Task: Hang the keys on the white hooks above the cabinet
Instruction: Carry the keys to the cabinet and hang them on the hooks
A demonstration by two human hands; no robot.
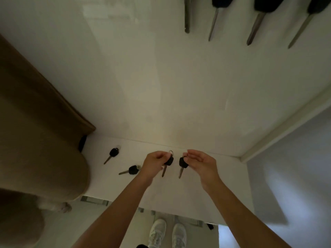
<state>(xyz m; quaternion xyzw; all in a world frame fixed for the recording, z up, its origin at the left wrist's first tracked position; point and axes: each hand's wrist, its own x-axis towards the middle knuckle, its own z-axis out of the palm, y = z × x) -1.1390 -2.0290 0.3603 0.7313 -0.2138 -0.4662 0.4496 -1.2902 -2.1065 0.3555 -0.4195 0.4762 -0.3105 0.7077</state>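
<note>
Two keys held: one in each hand, both above the bench (206, 176).
Left fingers (165, 155): closed on the black head of the left key (168, 161), its ring poking up past the fingertips, blade hanging down.
Right fingers (185, 158): thumb and forefinger pinch the top of the right key (183, 162); the other fingers are spread loose, blade hanging down.
Left hand (155, 162): just beside the right hand (200, 162), the keys close together but apart.
Loose keys: far key (113, 153) and near key (132, 170) lie flat on the bench, left of the hands.
Hung keys: four (215, 18) hang on the wall at the top right; the hooks themselves are out of view.
Step in hand: likely lifting the pair toward the hooks.
How to do it well: hold each key so the ring stands clear of the fingertips, raise one hand at a time, slip the ring over a free hook, let go only once it is seated.
Risk: the light right pinch could let that key swing or drop on the way up.
</note>
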